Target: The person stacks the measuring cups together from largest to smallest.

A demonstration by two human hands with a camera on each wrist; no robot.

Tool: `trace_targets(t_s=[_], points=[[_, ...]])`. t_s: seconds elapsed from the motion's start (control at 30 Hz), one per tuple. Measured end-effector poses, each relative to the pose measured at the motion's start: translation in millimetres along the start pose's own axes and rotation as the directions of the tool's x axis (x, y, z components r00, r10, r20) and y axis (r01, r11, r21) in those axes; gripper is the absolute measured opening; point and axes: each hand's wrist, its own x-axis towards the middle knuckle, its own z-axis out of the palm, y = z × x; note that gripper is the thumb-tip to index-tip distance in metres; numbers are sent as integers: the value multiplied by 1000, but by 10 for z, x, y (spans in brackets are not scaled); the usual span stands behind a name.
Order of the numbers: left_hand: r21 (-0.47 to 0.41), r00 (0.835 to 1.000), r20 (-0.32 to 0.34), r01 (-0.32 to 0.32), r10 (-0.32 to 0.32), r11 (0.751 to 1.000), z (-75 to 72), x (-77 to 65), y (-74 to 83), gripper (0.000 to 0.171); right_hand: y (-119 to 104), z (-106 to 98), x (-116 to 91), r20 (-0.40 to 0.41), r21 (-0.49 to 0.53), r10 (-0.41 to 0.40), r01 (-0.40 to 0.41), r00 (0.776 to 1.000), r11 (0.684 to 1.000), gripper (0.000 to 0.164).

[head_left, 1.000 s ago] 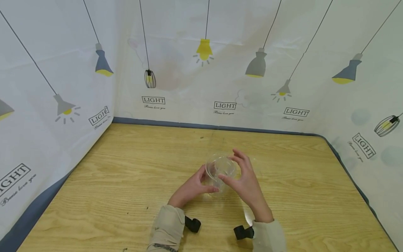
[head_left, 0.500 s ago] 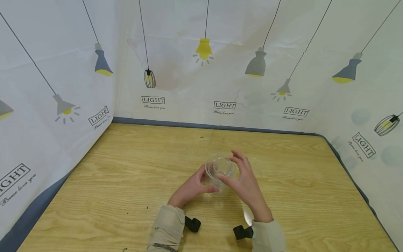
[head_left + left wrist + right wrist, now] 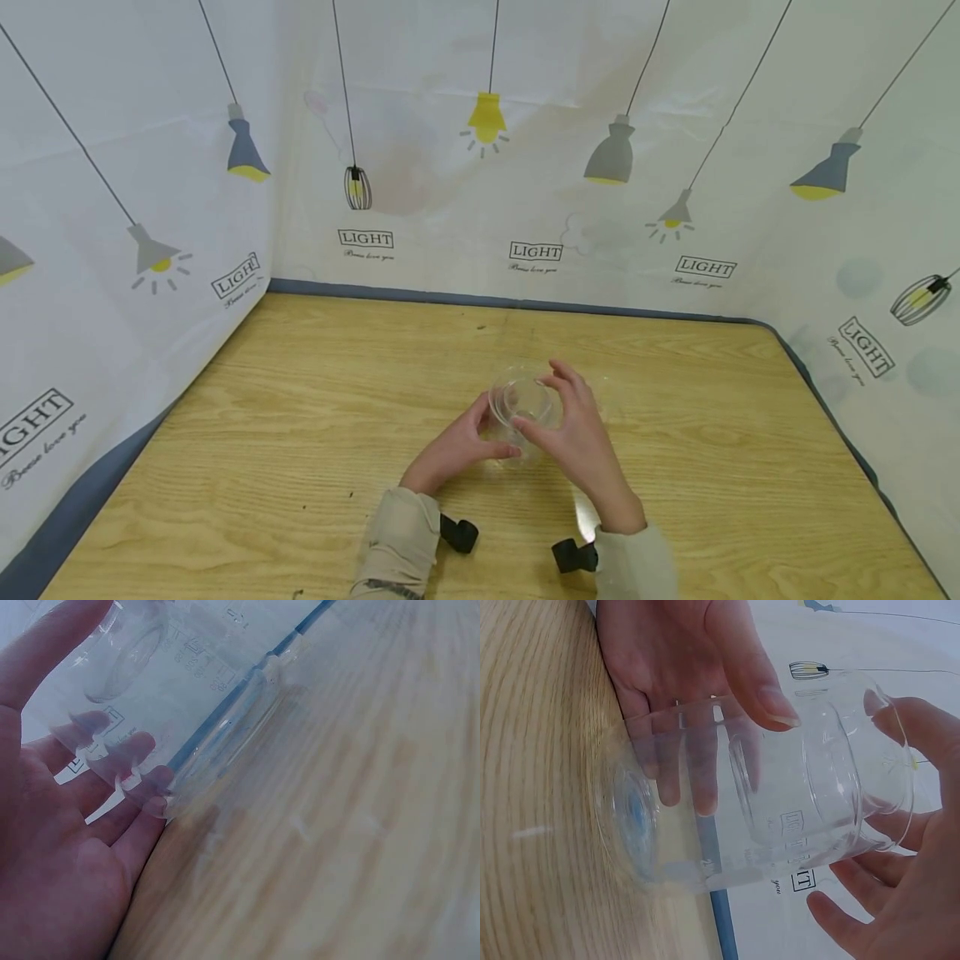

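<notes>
A large clear glass beaker (image 3: 498, 392) stands upright on the table. My left hand (image 3: 461, 442) holds it low on the left, thumb in front and fingers round the far side. A smaller clear glass beaker (image 3: 810, 787) sits partly inside it, its rim and spout above the larger wall. At that upper rim, my right hand (image 3: 588, 442) grips the small beaker between thumb and fingers. Faint printed scale marks (image 3: 196, 656) show through the glass in the left wrist view. Clear walls overlap, so their exact edges are hard to tell.
The wood-grain table (image 3: 337, 367) carries a bright glare streak (image 3: 587, 517) beside the right wrist. A white curtain (image 3: 420, 150) printed with lamps encloses the back and sides. Black wrist mounts (image 3: 459, 533) sit under both wrists.
My right hand has shifted slightly left and toward me, bringing the small beaker more centrally over the large one. The left hand and the large beaker have stayed put.
</notes>
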Motion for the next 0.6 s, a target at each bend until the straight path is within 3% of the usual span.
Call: trace_targets(t_s=[0.6], points=[[38, 1000, -10, 8, -7, 999, -1, -35, 69, 85, -46, -10, 9, 46, 4, 108, -108, 993, 994, 69]])
